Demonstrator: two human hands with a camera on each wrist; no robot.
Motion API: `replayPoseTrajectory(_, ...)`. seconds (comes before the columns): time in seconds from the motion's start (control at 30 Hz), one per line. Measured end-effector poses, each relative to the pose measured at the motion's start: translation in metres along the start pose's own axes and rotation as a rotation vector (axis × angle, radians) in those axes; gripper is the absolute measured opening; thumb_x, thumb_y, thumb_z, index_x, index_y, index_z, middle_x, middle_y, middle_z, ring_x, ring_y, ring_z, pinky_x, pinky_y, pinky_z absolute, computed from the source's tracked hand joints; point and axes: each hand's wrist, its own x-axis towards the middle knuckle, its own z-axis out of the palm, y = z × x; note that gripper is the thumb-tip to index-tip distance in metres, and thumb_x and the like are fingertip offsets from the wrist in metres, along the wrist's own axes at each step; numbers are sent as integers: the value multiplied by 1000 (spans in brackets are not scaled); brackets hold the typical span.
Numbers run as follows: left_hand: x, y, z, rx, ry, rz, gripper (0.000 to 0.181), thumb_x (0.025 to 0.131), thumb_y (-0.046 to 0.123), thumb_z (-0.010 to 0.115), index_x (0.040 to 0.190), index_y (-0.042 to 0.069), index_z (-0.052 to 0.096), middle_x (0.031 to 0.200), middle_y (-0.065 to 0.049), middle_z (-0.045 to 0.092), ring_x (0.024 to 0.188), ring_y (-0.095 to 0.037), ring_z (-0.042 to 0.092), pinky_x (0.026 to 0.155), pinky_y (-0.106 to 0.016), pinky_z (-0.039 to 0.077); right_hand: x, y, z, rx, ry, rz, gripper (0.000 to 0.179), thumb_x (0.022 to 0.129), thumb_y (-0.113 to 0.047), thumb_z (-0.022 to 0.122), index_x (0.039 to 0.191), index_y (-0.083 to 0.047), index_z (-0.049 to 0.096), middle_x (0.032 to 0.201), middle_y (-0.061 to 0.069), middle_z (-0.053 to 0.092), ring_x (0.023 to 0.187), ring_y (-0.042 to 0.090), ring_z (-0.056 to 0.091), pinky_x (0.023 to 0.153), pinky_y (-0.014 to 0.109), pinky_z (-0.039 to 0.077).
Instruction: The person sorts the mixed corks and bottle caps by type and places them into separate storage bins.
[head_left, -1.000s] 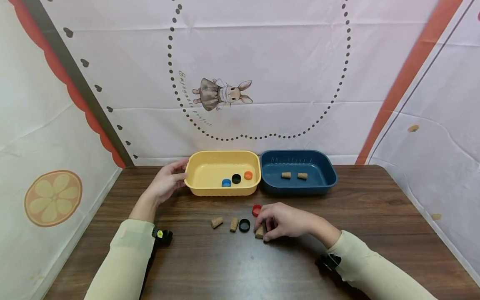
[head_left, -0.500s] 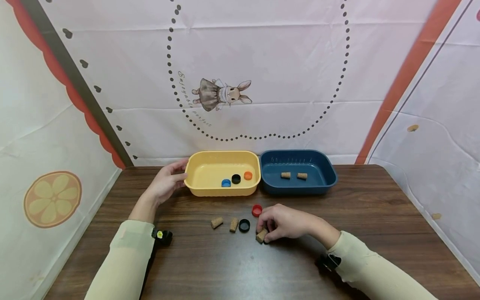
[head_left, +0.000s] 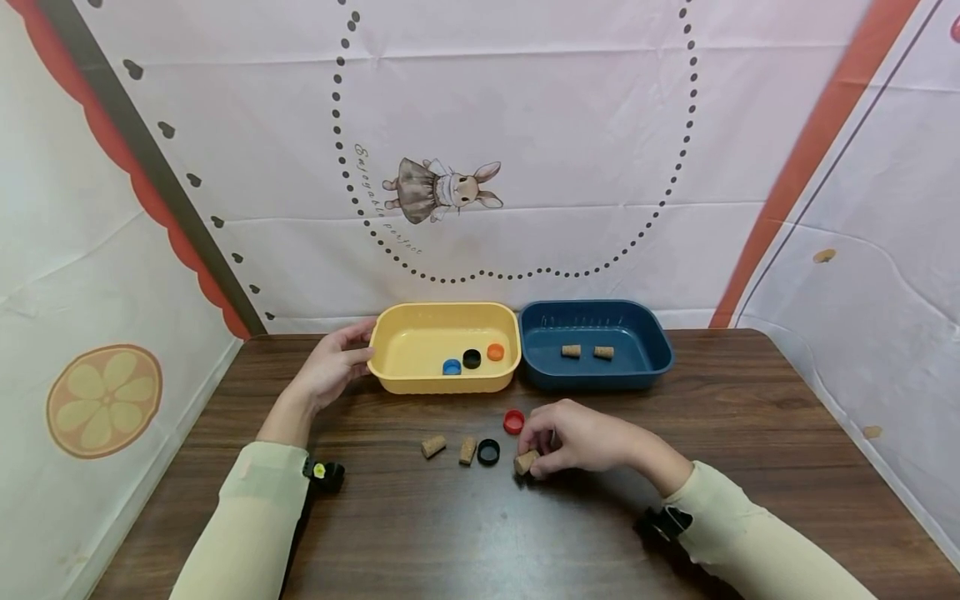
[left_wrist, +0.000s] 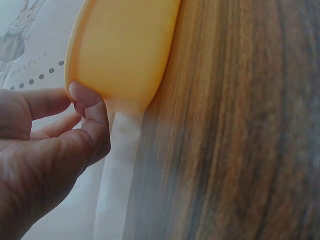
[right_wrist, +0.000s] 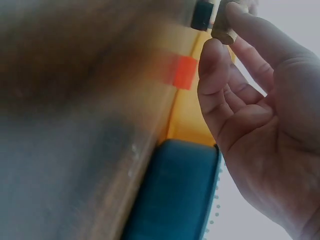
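Observation:
My left hand (head_left: 332, 367) holds the left end of the yellow plastic tray (head_left: 442, 385), thumb and fingers pinching its rim in the left wrist view. Between the thumb and fingers of my right hand (head_left: 588, 437) is a cork stopper (head_left: 527, 462), tilted and just over the table. The right wrist view shows this cork (right_wrist: 223, 31) pinched at the fingertips. A red bottle cap (head_left: 513, 422) lies just beyond the right fingers. Left of them are a black cap (head_left: 488, 452) and two loose corks, one upright-angled cork (head_left: 467, 451) and another cork (head_left: 433, 446).
Inside the yellow tray are a blue cap (head_left: 452, 367), a black cap (head_left: 472, 358) and an orange cap (head_left: 495, 352). Against its right side stands a dark blue tray (head_left: 600, 381) with two corks in it. A printed cloth (head_left: 570, 150) hangs behind the wooden table (head_left: 420, 533).
My right hand has drawn the cork slightly to the right and tipped it up off the table. The left hand keeps its hold on the yellow tray.

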Motion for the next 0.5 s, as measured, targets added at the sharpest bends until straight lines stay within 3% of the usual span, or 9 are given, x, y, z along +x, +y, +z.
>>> replayPoseTrajectory(0.5, 1, 0, 0, 5, 1, -4, 62, 109, -3, 51, 166, 2, 30, 143, -25, 39, 112, -28, 60, 82, -26, 58, -13, -6, -34, -27, 160, 25, 15, 96, -27, 83, 109, -28, 76, 98, -13, 70, 86, 11, 65, 75, 32, 59)
